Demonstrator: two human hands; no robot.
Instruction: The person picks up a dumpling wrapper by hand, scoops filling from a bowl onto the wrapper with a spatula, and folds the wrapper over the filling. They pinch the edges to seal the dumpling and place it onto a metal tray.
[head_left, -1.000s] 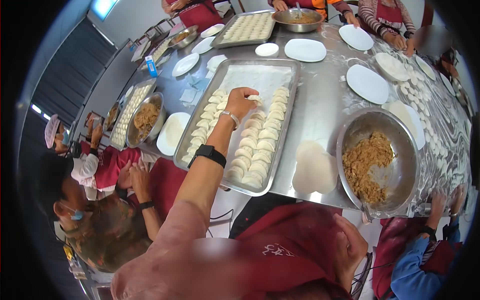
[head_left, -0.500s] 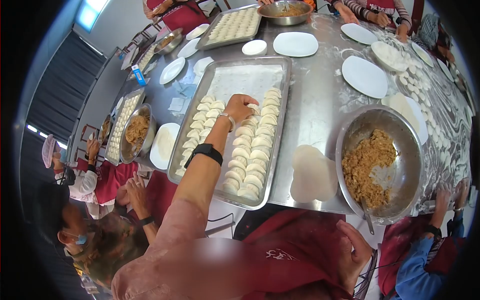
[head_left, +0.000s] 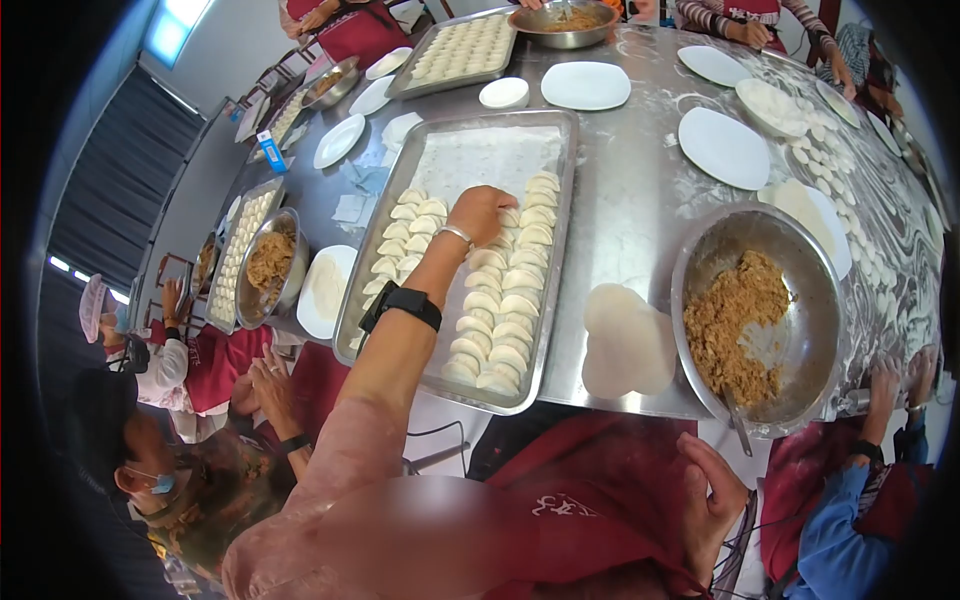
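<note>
My left hand [head_left: 481, 215] reaches over a metal tray [head_left: 568, 200], its fingers closed on a dumpling [head_left: 509, 216] near the top of a row. Several rows of folded dumplings [head_left: 523, 279] line the tray, with bare white lining at its far end. My right hand [head_left: 712, 500] is held low in front of the dark red apron, fingers apart and holding nothing visible. Right of the tray are flat dough wrappers [head_left: 625, 342] and a large metal bowl [head_left: 840, 330] of brown filling [head_left: 738, 325] with a spoon handle [head_left: 738, 428].
White plates [head_left: 586, 86] lie beyond the tray. Floured dough pieces [head_left: 830, 170] are at the right. Another dumpling tray [head_left: 460, 50] stands at the back. Co-workers are around the table; a person [head_left: 200, 470] at the left and blue-sleeved arms [head_left: 840, 520] at the right are near.
The view has shifted slightly. My left hand stays at the same row, its fingers now lower and more curled over the dumpling. A co-worker's hand at the top right has moved back.
</note>
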